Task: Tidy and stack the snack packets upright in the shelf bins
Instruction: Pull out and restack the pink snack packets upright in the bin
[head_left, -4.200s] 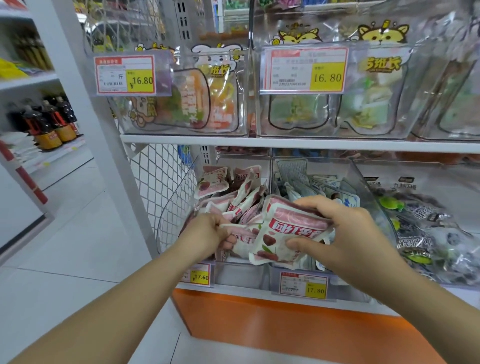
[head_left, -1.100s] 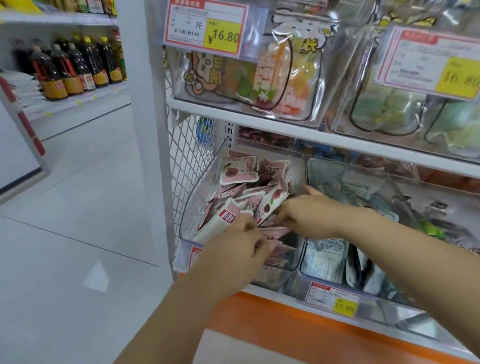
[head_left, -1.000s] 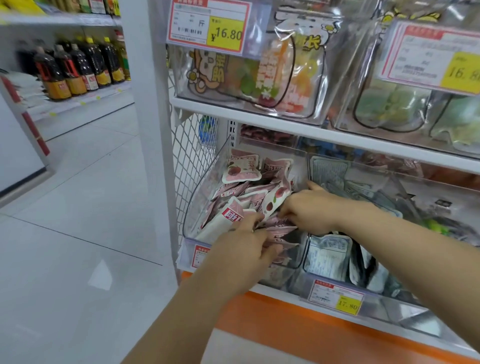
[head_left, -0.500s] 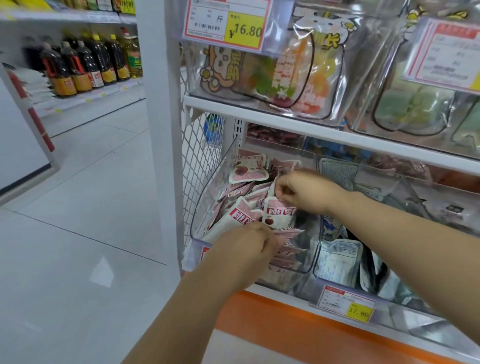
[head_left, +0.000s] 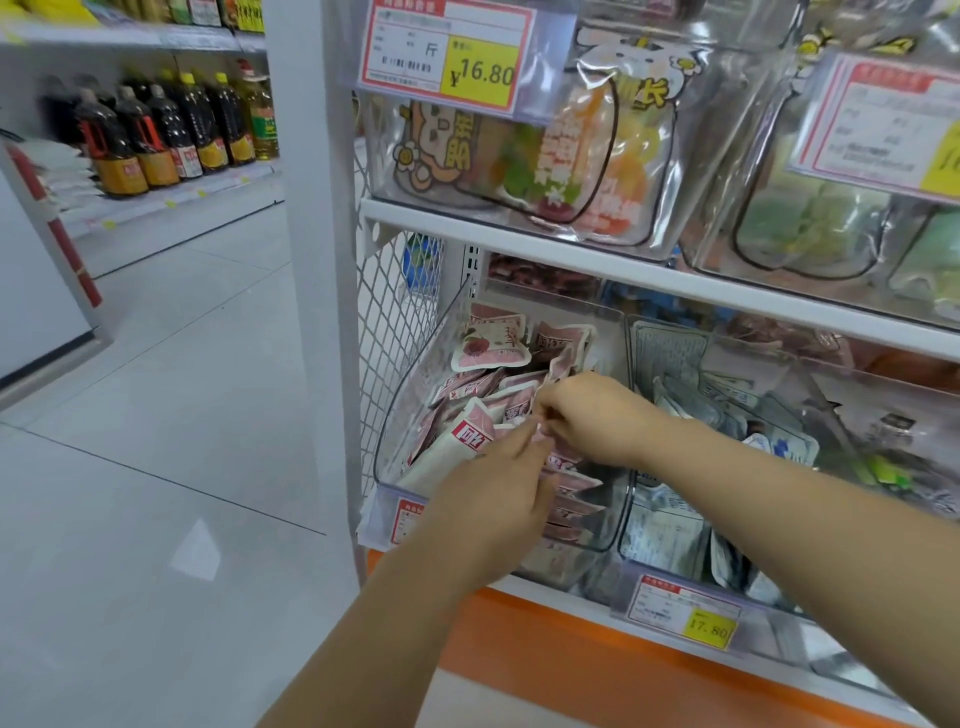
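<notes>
pink packets: jumbled in leftmost clear bin | left hand, right hand: both pinching packet edges mid-pile | likely light, soft, slick film; take by sealed rims

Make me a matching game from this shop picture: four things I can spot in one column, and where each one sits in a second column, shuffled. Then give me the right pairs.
Things
1. pink packets
2. dark bottles
3. 16.80 label
4. 17.80 label

Places
A. on the far shelf across the aisle
B. on the front of the upper bin
C. just below the grey packets
D. inside the leftmost clear bin under the upper shelf

Pairs: 1-D, 2-A, 3-B, 4-C
</notes>
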